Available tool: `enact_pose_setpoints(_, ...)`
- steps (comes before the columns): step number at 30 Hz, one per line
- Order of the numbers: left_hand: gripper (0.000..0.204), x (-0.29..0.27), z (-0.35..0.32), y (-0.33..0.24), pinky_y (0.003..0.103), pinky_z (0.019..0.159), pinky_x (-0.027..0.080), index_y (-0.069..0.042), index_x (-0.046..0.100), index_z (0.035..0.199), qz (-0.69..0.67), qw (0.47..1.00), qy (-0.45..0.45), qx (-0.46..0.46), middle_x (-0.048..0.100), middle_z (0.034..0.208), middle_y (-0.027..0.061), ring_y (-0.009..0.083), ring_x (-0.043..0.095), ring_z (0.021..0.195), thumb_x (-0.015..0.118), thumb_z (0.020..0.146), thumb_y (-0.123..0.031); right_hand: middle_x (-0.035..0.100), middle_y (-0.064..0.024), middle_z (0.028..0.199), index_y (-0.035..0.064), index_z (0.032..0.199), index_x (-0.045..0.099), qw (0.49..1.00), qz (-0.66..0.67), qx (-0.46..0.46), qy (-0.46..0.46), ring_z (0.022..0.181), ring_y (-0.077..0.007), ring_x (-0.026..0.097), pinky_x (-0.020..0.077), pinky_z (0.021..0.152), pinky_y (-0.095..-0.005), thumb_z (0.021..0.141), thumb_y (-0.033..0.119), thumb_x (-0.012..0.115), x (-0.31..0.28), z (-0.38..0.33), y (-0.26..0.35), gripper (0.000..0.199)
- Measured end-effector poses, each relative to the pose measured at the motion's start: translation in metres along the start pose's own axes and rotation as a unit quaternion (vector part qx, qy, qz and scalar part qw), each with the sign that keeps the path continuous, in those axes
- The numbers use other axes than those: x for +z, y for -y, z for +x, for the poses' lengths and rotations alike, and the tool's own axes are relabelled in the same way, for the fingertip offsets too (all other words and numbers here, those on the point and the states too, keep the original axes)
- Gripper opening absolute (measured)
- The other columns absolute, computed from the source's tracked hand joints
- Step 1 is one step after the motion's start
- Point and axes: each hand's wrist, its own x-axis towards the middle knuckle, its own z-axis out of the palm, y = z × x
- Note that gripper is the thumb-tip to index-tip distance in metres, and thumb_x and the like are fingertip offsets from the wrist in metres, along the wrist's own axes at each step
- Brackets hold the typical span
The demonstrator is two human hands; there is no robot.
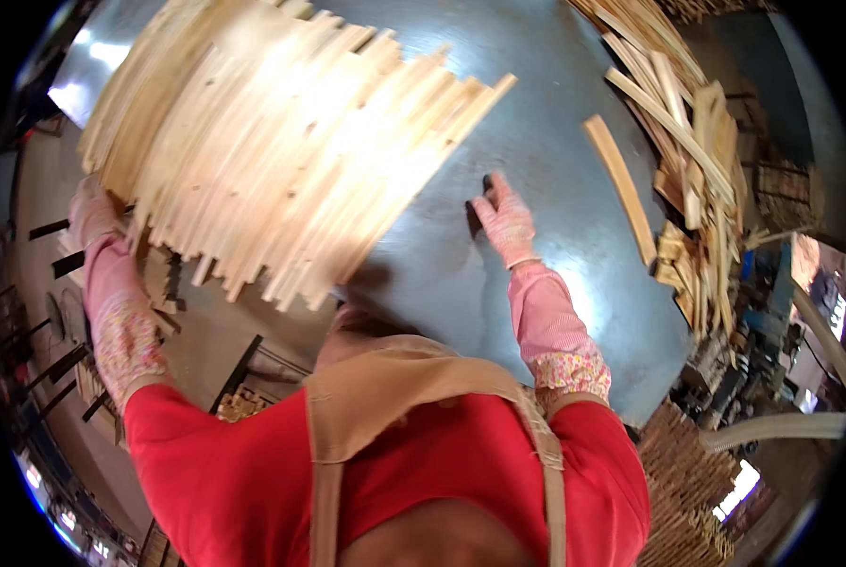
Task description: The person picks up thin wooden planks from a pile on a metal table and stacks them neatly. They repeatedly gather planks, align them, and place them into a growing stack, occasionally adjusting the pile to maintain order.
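Observation:
A big fan of pale wooden slats (pixel 281 142) lies spread across the left half of a grey metal table (pixel 536 161). My left hand (pixel 92 213), in a pink glove, grips the slats at their left edge. My right hand (pixel 504 219), also gloved in pink, rests on the bare table to the right of the slats, fingers closed on a small dark object I cannot make out. Both arms wear pink sleeve covers over red sleeves.
A single loose slat (pixel 621 189) lies on the table's right side. Beyond it a jumbled heap of wooden offcuts (pixel 692 151) lines the right edge. Stacked wood pieces (pixel 678 472) sit below the table at lower right, dark strips on the floor at left.

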Motion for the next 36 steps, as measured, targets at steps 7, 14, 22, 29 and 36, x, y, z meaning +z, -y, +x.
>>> enact_pose_setpoints(7, 0.040, -0.078, -0.215, -0.184, 0.052, 0.109, 0.047, -0.016, 0.069, 0.125, 0.025, 0.926, -0.006, 0.376, 0.067, 0.121, 0.0153, 0.0361, 0.062, 0.120, 0.068, 0.091, -0.037, 0.055, -0.0268, 0.152, 0.0083, 0.159, 0.041, 0.934, -0.320, 0.091, -0.131, 0.140, -0.0474, 0.051, 0.0418, 0.120, -0.0506, 0.080, 0.037, 0.073, -0.157, 0.041, -0.252, 0.090)
enact_pose_setpoints(14, 0.061, -0.050, -0.444, -0.297, 0.053, 0.117, 0.040, -0.013, 0.063, 0.128, -0.141, 0.867, 0.067, 0.473, 0.062, 0.130, 0.0120, 0.0337, 0.057, 0.125, 0.084, 0.075, -0.035, 0.048, -0.0272, 0.159, 0.0192, 0.166, 0.035, 0.934, -0.301, 0.176, -0.073, 0.145, -0.0502, 0.047, 0.0410, 0.121, -0.0517, 0.085, 0.044, 0.072, -0.192, 0.069, -0.269, 0.092)
enact_pose_setpoints(22, 0.077, 0.022, -0.524, -0.293, 0.053, 0.119, 0.041, -0.013, 0.053, 0.149, -0.246, 0.761, 0.197, 0.567, 0.048, 0.161, 0.0157, 0.0378, 0.044, 0.150, 0.083, 0.085, -0.043, 0.052, -0.0291, 0.154, 0.0215, 0.168, 0.033, 0.939, -0.285, 0.193, -0.013, 0.139, -0.0477, 0.055, 0.0460, 0.116, -0.0532, 0.088, 0.048, 0.073, -0.204, 0.076, -0.262, 0.094)
enact_pose_setpoints(29, 0.083, -0.004, -0.447, -0.362, 0.048, 0.110, 0.049, -0.015, 0.044, 0.157, -0.132, 0.890, 0.334, 0.281, 0.050, 0.157, 0.0159, 0.0380, 0.054, 0.140, 0.083, 0.087, -0.036, 0.076, -0.0163, 0.105, 0.0075, 0.150, 0.051, 0.987, -0.052, 0.142, 0.043, 0.100, -0.0297, 0.076, 0.0568, 0.088, -0.0419, 0.095, 0.044, 0.073, -0.146, 0.055, -0.206, 0.069)
enact_pose_setpoints(36, 0.054, -0.059, -0.425, -0.317, 0.039, 0.106, 0.052, 0.000, 0.062, 0.143, -0.629, 0.617, 0.433, 0.187, 0.069, 0.135, 0.0144, 0.0253, 0.064, 0.124, 0.067, 0.093, -0.018, 0.066, -0.0056, 0.097, 0.0109, 0.130, 0.062, 0.925, 0.347, 0.046, 0.148, 0.084, -0.0186, 0.061, 0.0533, 0.076, -0.0354, 0.107, 0.039, 0.061, -0.004, 0.046, -0.052, 0.036)
